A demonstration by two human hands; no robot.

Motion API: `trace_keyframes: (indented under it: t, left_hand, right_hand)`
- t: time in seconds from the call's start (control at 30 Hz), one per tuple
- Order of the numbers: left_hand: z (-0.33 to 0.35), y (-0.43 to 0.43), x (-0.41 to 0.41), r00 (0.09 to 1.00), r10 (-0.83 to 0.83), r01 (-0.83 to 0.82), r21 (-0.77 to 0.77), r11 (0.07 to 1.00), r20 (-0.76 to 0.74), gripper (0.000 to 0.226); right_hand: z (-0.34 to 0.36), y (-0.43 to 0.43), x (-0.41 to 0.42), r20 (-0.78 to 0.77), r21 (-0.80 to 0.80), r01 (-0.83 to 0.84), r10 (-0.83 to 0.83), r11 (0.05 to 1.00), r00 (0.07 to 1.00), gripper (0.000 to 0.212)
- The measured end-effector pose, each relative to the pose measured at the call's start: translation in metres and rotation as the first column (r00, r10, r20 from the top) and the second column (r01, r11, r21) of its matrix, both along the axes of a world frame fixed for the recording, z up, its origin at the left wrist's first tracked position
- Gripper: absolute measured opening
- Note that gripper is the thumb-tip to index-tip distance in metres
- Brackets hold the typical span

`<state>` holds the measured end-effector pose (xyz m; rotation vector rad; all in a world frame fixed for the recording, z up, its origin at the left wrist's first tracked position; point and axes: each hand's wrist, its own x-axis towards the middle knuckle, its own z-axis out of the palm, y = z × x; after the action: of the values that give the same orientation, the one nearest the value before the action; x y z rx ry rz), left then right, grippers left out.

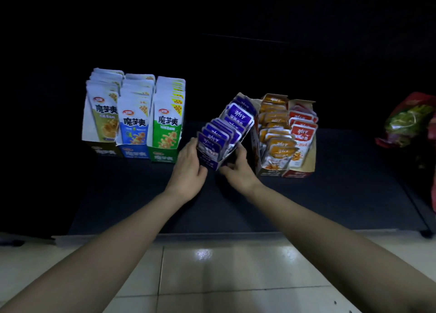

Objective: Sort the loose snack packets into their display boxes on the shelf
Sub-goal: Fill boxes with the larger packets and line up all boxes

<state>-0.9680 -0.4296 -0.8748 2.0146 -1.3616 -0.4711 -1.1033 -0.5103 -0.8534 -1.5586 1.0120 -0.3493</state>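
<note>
A purple display box (210,162) full of purple snack packets (230,126) sits askew on the dark shelf (306,201), its back end angled toward the right. My left hand (190,168) grips its front left corner. My right hand (237,168) holds its front right side, fingers curled round the wall. To the right stand an orange box (269,172) and a red box (298,173), both filled with packets. On the left stand three boxes of tall pouches: olive (102,114), blue (134,121) and green (168,121).
A red and green wrapped bundle (410,121) lies at the far right of the shelf. Pale floor tiles (224,277) run below the shelf's front edge. The back of the shelf is dark.
</note>
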Motion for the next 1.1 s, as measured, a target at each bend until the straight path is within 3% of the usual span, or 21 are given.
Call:
trace_keyframes:
  t: [0.1, 0.17, 0.33, 0.6, 0.7, 0.8, 1.0, 1.1]
  left_hand:
    - [-0.003, -0.017, -0.003, 0.958, 0.063, -0.048, 0.062, 0.997, -0.279, 0.08]
    - [-0.004, -0.021, -0.002, 0.928, 0.064, -0.059, 0.026, 0.998, -0.366, 0.077]
    - [-0.005, -0.007, -0.013, 0.95, 0.086, -0.077, 0.04, 0.996, -0.301, 0.06]
    - [0.002, 0.049, -0.043, 0.976, 0.039, -0.039, 0.001, 0.999, -0.215, 0.078]
    - [0.007, 0.07, -0.051, 0.985, -0.006, 0.003, -0.016, 1.0, -0.174, 0.096]
    - [0.005, 0.076, -0.053, 0.99, -0.011, 0.002, -0.061, 0.998, -0.14, 0.102]
    - [0.001, 0.066, -0.065, 0.957, -0.02, -0.019, -0.131, 0.991, -0.288, 0.092]
    - [0.001, 0.068, -0.064, 0.967, -0.042, -0.001, -0.169, 0.986, -0.252, 0.092]
  right_hand:
    - [-0.005, -0.002, 0.006, 0.1, 0.113, 0.001, -0.012, 0.994, 0.995, 0.089]
    - [-0.008, -0.005, 0.005, 0.132, 0.126, 0.013, -0.03, 0.992, 0.991, 0.089]
    - [-0.006, -0.003, -0.008, 0.123, 0.121, -0.025, 0.01, 0.992, 0.992, 0.082]
    - [-0.001, 0.028, -0.048, 0.058, 0.084, -0.206, 0.202, 0.975, 0.978, 0.077]
    - [0.003, 0.036, -0.066, 0.015, 0.085, -0.266, 0.265, 0.96, 0.964, 0.076]
    - [0.014, 0.036, -0.071, -0.001, 0.004, -0.303, 0.303, 0.953, 0.953, 0.083]
    - [0.022, 0.037, -0.059, 0.064, -0.013, -0.384, 0.384, 0.923, 0.921, 0.091]
    - [0.015, 0.037, -0.062, 0.085, -0.046, -0.391, 0.394, 0.919, 0.915, 0.092]
